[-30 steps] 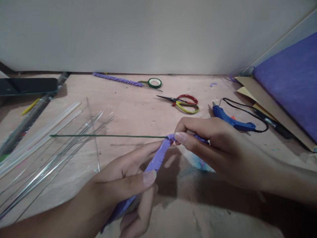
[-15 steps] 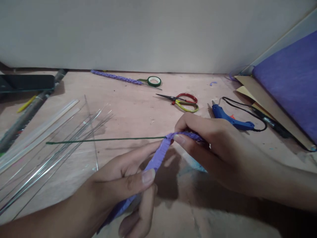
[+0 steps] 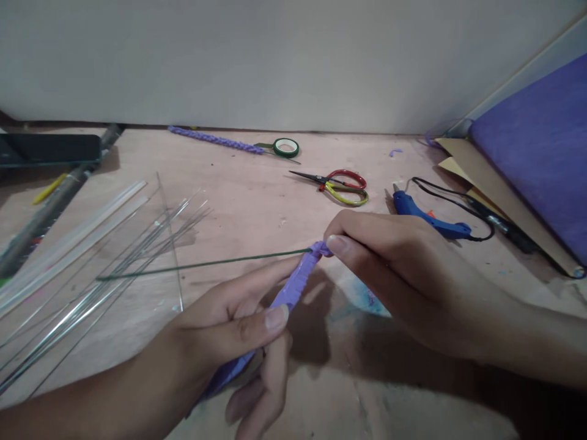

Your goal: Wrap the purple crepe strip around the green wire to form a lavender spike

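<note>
While our left hand (image 3: 229, 333) fingers pinch the soft, light purple fringed crepe strip (image 3: 293, 287), our right hand (image 3: 394, 269) fingers grip its wrapped end on the thin, springy green wire (image 3: 202, 264); we judge pinching there safest.

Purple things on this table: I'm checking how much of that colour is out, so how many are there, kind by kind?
Fringed purple strip held by both hands, left hand and right hand: 1
Finished purple stem by the wall: 1
Purple sheet at right: 1
Small purple scrap: 1
Total: 4

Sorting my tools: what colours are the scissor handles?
The scissors have one red and one yellow handle; the head view shows them.
</note>
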Motion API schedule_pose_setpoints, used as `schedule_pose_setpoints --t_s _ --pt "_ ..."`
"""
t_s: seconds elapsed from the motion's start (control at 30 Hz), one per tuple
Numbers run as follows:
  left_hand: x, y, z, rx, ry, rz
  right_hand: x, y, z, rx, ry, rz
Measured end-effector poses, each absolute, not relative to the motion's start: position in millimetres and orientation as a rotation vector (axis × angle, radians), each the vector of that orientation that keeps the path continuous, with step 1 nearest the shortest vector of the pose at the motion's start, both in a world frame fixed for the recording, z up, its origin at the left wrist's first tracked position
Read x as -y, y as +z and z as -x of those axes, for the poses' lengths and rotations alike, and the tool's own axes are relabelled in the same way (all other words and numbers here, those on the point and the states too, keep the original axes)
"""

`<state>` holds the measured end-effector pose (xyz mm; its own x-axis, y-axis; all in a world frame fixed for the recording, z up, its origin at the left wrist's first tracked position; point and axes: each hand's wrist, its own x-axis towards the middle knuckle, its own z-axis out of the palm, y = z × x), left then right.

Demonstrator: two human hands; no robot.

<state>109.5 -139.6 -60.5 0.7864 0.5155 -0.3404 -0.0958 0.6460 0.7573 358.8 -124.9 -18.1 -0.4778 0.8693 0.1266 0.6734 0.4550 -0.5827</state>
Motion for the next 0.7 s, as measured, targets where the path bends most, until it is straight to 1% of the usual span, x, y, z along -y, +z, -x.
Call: schedule_pose_setpoints --t_s 0.47,0.7 --pt "139.4 -56.3 -111.9 -0.559 0.377 -0.738 122.2 -24.9 -357.2 2.287 0.472 1.303" --pt "136.4 -58.4 -111.0 -0.530 0.370 -0.735 122.4 -25.3 -358.4 2.266 0.517 1.316"
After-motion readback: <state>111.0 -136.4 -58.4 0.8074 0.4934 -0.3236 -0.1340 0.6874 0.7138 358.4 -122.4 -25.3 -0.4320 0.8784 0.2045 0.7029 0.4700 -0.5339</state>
